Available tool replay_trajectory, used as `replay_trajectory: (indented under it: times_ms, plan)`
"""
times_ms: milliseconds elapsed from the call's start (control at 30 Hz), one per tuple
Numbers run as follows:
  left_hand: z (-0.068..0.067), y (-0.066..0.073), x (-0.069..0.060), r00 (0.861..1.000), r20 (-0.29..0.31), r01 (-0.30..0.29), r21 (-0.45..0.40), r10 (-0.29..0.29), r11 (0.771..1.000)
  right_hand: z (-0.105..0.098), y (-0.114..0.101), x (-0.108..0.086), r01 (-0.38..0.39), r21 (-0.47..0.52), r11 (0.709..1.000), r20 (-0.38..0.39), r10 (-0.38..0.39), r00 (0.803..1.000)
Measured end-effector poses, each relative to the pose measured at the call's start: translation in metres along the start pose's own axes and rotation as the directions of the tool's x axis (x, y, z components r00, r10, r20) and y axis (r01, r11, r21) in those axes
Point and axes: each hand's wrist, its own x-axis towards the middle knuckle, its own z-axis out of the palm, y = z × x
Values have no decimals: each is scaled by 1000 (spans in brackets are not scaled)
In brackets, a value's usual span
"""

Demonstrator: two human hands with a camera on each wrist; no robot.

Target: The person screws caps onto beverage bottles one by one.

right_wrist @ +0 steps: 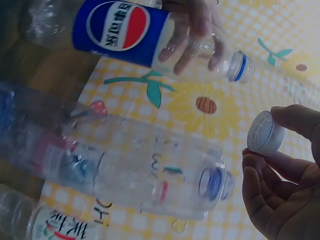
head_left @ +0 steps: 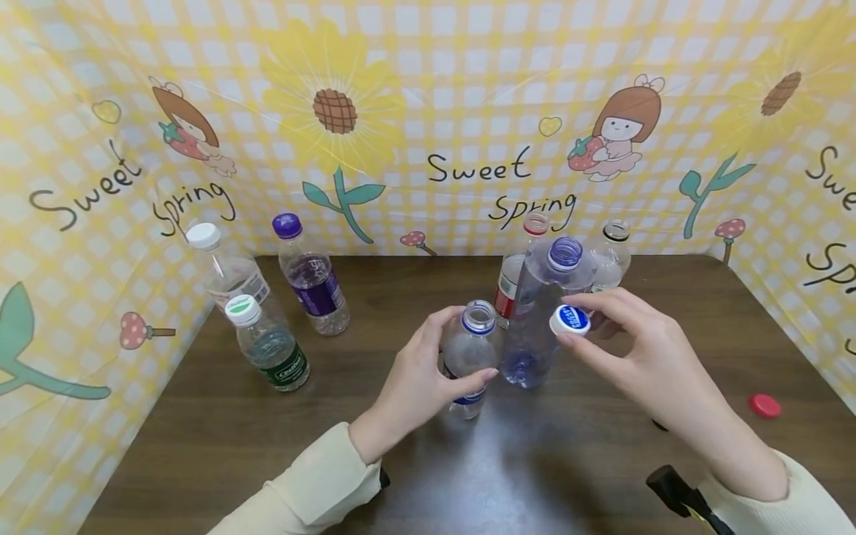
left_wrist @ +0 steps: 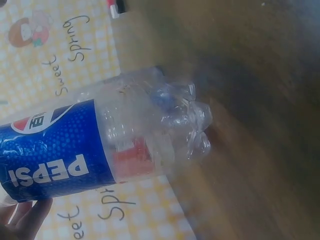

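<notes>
My left hand point(head_left: 417, 379) grips a clear Pepsi bottle point(head_left: 470, 353) round its upper body, its fingers curled behind and the thumb in front. The bottle's mouth is uncapped, and its blue label point(left_wrist: 55, 150) shows in the left wrist view. My right hand point(head_left: 658, 357) pinches a white bottle cap point(head_left: 573, 319) with blue print between thumb and fingers. In the right wrist view the cap point(right_wrist: 267, 134) is apart from the Pepsi bottle's neck point(right_wrist: 241, 67). A tall, label-free clear bottle point(head_left: 524, 364) with a bluish open neck stands between the hands.
Behind stand an uncapped red-labelled bottle point(head_left: 510, 290) and another uncapped bottle point(head_left: 610, 266). At left are a purple-capped bottle point(head_left: 314, 286), a white-capped bottle point(head_left: 230, 271) and a green-labelled bottle point(head_left: 284, 364). A red cap point(head_left: 764, 405) lies at right. Checked cloth point(head_left: 414, 96) encloses the table.
</notes>
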Motion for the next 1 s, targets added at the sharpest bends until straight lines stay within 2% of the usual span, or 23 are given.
replay_trajectory:
  times_ms: [267, 533, 733, 1000]
  plan:
    - [3, -1, -3, 1000, 10, 17, 7, -17, 1000, 13, -19, 14, 27, 16, 999, 78, -29, 997]
    - [5, -4, -3, 1000, -2, -3, -23, 3, 1000, 24, -29, 25, 40, 29, 999, 139, -44, 989]
    - [4, -5, -2, 997, 21, 69, -100, -67, 993, 32, -38, 35, 18, 63, 998, 212, -31, 977]
    - [5, -6, -1, 995, 29, 94, -87, -92, 992, 38, -39, 43, 48, 74, 996, 252, -66, 965]
